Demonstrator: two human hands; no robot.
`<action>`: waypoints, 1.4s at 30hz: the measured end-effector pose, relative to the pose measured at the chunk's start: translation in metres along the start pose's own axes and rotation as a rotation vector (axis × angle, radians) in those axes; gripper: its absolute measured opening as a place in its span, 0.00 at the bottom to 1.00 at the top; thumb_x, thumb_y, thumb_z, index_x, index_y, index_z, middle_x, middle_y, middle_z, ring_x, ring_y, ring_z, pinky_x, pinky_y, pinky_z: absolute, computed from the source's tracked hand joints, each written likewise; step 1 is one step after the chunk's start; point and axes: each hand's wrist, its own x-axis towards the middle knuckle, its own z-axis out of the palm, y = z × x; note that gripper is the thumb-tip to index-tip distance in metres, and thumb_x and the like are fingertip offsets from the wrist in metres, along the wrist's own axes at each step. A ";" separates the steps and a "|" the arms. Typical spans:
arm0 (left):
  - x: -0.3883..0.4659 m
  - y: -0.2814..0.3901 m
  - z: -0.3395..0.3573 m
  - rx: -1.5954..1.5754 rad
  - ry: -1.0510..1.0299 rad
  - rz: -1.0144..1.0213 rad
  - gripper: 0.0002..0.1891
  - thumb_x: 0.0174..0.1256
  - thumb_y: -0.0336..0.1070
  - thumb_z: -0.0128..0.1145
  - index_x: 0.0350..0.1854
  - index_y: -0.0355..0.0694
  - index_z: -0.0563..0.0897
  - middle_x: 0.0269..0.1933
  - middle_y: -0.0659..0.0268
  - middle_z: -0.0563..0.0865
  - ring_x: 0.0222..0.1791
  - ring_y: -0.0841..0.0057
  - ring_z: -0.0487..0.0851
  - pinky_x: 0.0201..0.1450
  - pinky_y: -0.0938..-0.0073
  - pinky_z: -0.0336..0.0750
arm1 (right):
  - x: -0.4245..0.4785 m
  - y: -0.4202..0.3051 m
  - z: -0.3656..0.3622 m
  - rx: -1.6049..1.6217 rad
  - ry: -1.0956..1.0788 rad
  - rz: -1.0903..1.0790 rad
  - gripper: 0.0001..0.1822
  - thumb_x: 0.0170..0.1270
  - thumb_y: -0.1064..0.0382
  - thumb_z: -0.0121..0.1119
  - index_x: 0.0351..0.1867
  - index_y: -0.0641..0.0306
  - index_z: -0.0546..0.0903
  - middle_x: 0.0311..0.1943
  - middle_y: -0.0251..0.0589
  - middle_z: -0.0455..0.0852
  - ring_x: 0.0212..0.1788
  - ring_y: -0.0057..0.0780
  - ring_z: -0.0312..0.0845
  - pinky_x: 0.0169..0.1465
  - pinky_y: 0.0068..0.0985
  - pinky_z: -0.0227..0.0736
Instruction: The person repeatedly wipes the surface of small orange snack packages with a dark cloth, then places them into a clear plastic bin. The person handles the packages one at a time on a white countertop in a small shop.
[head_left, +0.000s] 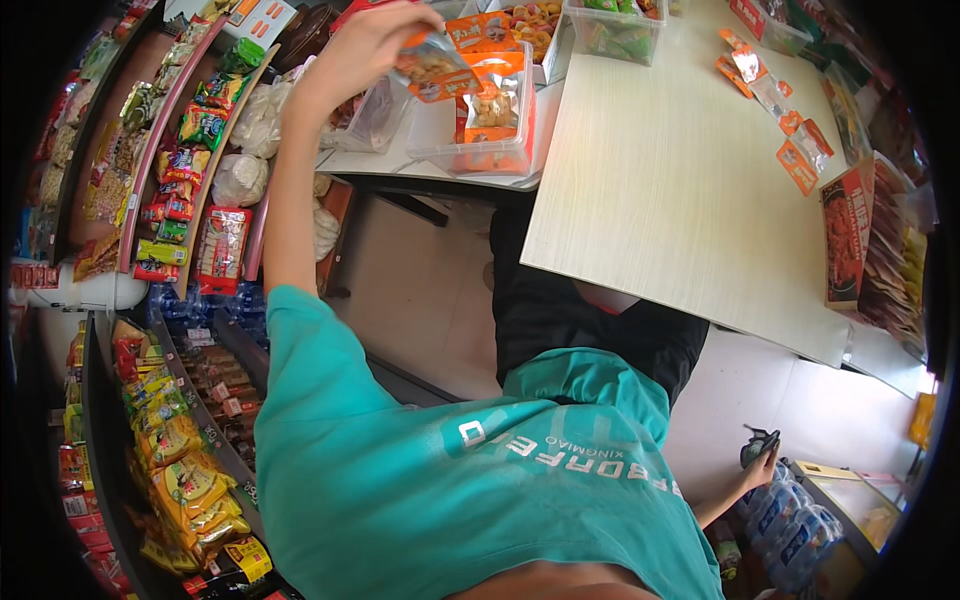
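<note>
My left hand (394, 30) is raised over the counter. It grips a clear-and-orange snack packet (442, 69), which tilts above a clear plastic tub (480, 161). Inside that tub stand more orange packets with pale snack pieces showing through their windows. Low at the right, by my side, my right hand (763, 466) is closed around a small dark object (756, 447), too unclear to name. Several orange-and-clear packets (796, 142) lie in a loose line on the pale wood-grain table (660, 172), to the right of the tub.
Shelves of bagged snacks (184, 472) curve along the left. Other clear tubs (619, 34) stand at the back. A red carton (847, 232) of flat packets sits at the table's right edge. Shrink-wrapped bottles (795, 536) rest at lower right.
</note>
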 end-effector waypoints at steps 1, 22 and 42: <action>0.014 -0.014 0.020 0.004 -0.071 0.089 0.10 0.80 0.31 0.53 0.54 0.35 0.83 0.47 0.62 0.89 0.48 0.74 0.86 0.56 0.74 0.79 | 0.002 -0.007 -0.006 -0.025 0.021 -0.007 0.20 0.76 0.67 0.56 0.67 0.68 0.82 0.59 0.41 0.90 0.57 0.27 0.84 0.63 0.25 0.75; 0.030 -0.045 0.113 -0.085 -0.254 -0.134 0.26 0.67 0.39 0.69 0.66 0.40 0.79 0.63 0.55 0.85 0.65 0.56 0.80 0.69 0.58 0.74 | -0.050 -0.391 0.087 0.219 -0.271 -0.329 0.21 0.81 0.66 0.50 0.71 0.62 0.80 0.49 0.41 0.90 0.40 0.21 0.84 0.38 0.20 0.79; 0.015 -0.071 0.132 -0.356 0.021 -0.124 0.17 0.69 0.41 0.67 0.51 0.36 0.80 0.53 0.57 0.85 0.57 0.60 0.84 0.62 0.64 0.75 | -0.134 -0.513 0.265 0.129 -0.808 -0.802 0.21 0.72 0.82 0.49 0.60 0.68 0.85 0.60 0.47 0.89 0.63 0.36 0.85 0.65 0.29 0.76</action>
